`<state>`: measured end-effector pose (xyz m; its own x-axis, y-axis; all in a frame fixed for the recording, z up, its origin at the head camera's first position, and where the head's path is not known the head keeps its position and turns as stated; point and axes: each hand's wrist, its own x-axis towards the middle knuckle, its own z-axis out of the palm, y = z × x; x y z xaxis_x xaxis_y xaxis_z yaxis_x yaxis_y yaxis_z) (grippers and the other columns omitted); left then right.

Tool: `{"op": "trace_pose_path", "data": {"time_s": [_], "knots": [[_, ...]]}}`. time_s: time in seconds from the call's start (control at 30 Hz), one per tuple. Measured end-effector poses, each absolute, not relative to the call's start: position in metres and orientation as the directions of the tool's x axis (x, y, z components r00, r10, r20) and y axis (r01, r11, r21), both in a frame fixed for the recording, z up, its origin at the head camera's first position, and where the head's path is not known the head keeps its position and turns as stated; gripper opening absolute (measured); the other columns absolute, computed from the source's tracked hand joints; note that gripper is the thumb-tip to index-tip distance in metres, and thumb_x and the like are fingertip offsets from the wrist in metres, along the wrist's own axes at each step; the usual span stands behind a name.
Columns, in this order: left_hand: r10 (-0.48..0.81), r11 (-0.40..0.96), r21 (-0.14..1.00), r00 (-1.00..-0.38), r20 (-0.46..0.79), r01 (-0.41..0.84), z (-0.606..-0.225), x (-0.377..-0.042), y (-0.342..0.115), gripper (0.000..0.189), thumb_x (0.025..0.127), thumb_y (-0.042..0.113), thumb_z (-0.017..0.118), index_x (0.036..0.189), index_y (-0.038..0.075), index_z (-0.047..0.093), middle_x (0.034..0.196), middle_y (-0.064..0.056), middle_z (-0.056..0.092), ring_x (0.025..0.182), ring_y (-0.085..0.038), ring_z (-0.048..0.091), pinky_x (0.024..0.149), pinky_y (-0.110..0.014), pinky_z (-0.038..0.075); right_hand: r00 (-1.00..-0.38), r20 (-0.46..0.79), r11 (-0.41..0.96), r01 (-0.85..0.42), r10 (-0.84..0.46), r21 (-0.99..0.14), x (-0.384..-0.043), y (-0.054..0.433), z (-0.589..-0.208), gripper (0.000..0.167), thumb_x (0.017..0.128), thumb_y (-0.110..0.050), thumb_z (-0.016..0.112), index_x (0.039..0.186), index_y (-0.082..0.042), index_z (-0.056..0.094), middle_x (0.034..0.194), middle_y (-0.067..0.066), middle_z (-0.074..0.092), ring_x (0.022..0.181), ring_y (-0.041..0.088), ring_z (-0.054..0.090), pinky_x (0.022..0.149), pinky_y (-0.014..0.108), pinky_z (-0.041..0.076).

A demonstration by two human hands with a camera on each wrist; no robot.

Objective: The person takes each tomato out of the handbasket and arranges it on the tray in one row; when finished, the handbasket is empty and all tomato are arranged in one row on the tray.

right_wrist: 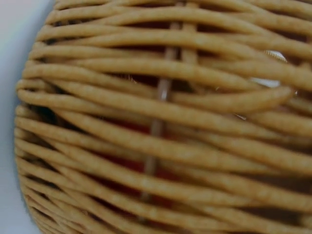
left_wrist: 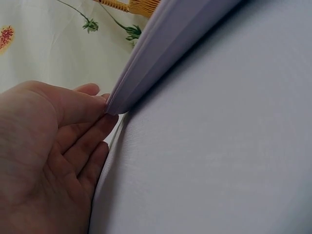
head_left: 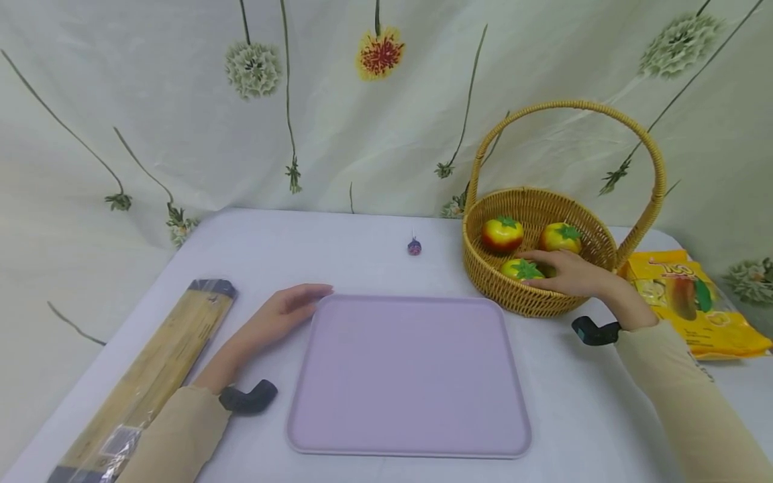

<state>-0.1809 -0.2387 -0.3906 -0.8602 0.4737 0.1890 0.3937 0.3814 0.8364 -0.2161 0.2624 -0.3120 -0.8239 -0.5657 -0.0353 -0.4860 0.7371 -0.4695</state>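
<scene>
My left hand (head_left: 282,312) is at the far left corner of the lilac tray (head_left: 410,376). In the left wrist view, thumb and fingers pinch the tray's rim (left_wrist: 127,90). On the right, my right hand (head_left: 568,272) reaches over the near rim of a round wicker basket (head_left: 513,292). Its thumb and fingers grip the side of the nearest yellow tomato-like fruit (head_left: 521,270), which has a green leafy top. Two similar fruits, one yellow and red (head_left: 502,236) and one yellow (head_left: 552,236), lie behind it. Basket weave fills the right wrist view, hiding the fingers.
A tall handle (head_left: 658,181) arches over the basket. Right of it lies a yellow snack bag (head_left: 688,302). A small wrapped lollipop (head_left: 414,247) is at the back of the white table. Along the left side lies a long wooden item in clear plastic (head_left: 157,362). Flowered cloth hangs behind.
</scene>
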Motion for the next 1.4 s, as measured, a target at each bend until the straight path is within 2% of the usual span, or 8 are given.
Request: {"op": "trace_pose_path", "data": {"time_s": [0.3, 0.67, 0.83, 0.9, 1.0, 1.1, 1.23, 1.4], "knots": [[0.478, 0.370, 0.844, -0.859, 0.185, 0.388, -0.390, -0.181, -0.239, 0.033, 0.095, 0.007, 0.055, 0.128, 0.002, 0.054, 0.129, -0.009, 0.055, 0.124, -0.022, 0.043, 0.102, -0.022, 0.033, -0.827, -0.037, 0.743, -0.483, -0.561, -0.463, -0.220, 0.262, -0.314, 0.048, 0.089, -0.019, 0.065, 0.129, 0.003, 0.050, 0.118, 0.022, 0.057, 0.099, 0.033, 0.053, 0.089, 0.055, 0.042], [0.481, 0.392, 0.826, -0.855, 0.191, 0.405, -0.393, -0.184, -0.240, 0.033, 0.095, 0.006, 0.055, 0.128, 0.003, 0.055, 0.128, -0.008, 0.055, 0.124, -0.022, 0.044, 0.103, -0.026, 0.033, -0.848, 0.013, 0.703, -0.448, -0.530, -0.552, -0.217, 0.262, -0.314, 0.054, 0.088, -0.020, 0.067, 0.133, 0.000, 0.044, 0.126, 0.024, 0.049, 0.112, 0.038, 0.046, 0.094, 0.057, 0.038], [0.482, 0.397, 0.821, -0.854, 0.194, 0.410, -0.392, -0.183, -0.239, 0.033, 0.095, 0.005, 0.054, 0.128, 0.002, 0.054, 0.128, -0.009, 0.055, 0.123, -0.023, 0.044, 0.103, -0.026, 0.033, -0.891, 0.032, 0.681, -0.368, -0.452, -0.633, -0.214, 0.259, -0.309, 0.063, 0.089, -0.026, 0.066, 0.139, -0.004, 0.037, 0.129, 0.025, 0.044, 0.112, 0.040, 0.046, 0.093, 0.056, 0.040], [0.481, 0.398, 0.820, -0.855, 0.196, 0.411, -0.391, -0.182, -0.239, 0.034, 0.094, 0.003, 0.054, 0.128, 0.000, 0.053, 0.128, -0.010, 0.055, 0.123, -0.025, 0.044, 0.103, -0.027, 0.033, -0.911, 0.052, 0.669, -0.339, -0.410, -0.662, -0.213, 0.257, -0.307, 0.065, 0.089, -0.026, 0.066, 0.141, -0.004, 0.034, 0.129, 0.025, 0.042, 0.112, 0.041, 0.046, 0.090, 0.051, 0.044], [0.474, 0.408, 0.819, -0.860, 0.187, 0.403, -0.390, -0.182, -0.238, 0.033, 0.094, 0.003, 0.054, 0.128, 0.001, 0.054, 0.128, -0.010, 0.055, 0.123, -0.024, 0.044, 0.103, -0.028, 0.033, -0.930, 0.106, 0.626, -0.318, -0.352, -0.712, -0.211, 0.254, -0.304, 0.067, 0.089, -0.022, 0.066, 0.143, -0.004, 0.031, 0.129, 0.024, 0.041, 0.108, 0.042, 0.048, 0.082, 0.033, 0.050], [0.476, 0.405, 0.821, -0.860, 0.187, 0.403, -0.389, -0.181, -0.238, 0.033, 0.095, 0.006, 0.054, 0.127, 0.003, 0.055, 0.128, -0.008, 0.055, 0.124, -0.022, 0.044, 0.103, -0.028, 0.032, -0.937, 0.165, 0.565, -0.319, -0.307, -0.761, -0.208, 0.248, -0.300, 0.066, 0.089, -0.018, 0.066, 0.144, -0.006, 0.030, 0.130, 0.021, 0.040, 0.107, 0.038, 0.049, 0.074, 0.016, 0.047], [0.475, 0.401, 0.821, -0.858, 0.193, 0.407, -0.390, -0.182, -0.238, 0.033, 0.095, 0.006, 0.055, 0.127, 0.002, 0.055, 0.128, -0.008, 0.055, 0.124, -0.023, 0.044, 0.103, -0.026, 0.032, -0.938, 0.217, 0.494, -0.328, -0.269, -0.805, -0.201, 0.231, -0.288, 0.064, 0.089, -0.017, 0.066, 0.144, -0.012, 0.032, 0.130, 0.013, 0.042, 0.109, 0.029, 0.048, 0.079, 0.014, 0.045], [0.471, 0.397, 0.827, -0.862, 0.189, 0.398, -0.390, -0.182, -0.238, 0.032, 0.094, 0.005, 0.055, 0.127, 0.003, 0.056, 0.128, -0.008, 0.056, 0.124, -0.021, 0.044, 0.102, -0.024, 0.032, -0.906, 0.266, 0.410, -0.390, -0.329, -0.824, -0.193, 0.199, -0.275, 0.065, 0.088, -0.013, 0.067, 0.143, -0.011, 0.033, 0.128, 0.012, 0.042, 0.106, 0.026, 0.049, 0.082, 0.018, 0.047]]}}
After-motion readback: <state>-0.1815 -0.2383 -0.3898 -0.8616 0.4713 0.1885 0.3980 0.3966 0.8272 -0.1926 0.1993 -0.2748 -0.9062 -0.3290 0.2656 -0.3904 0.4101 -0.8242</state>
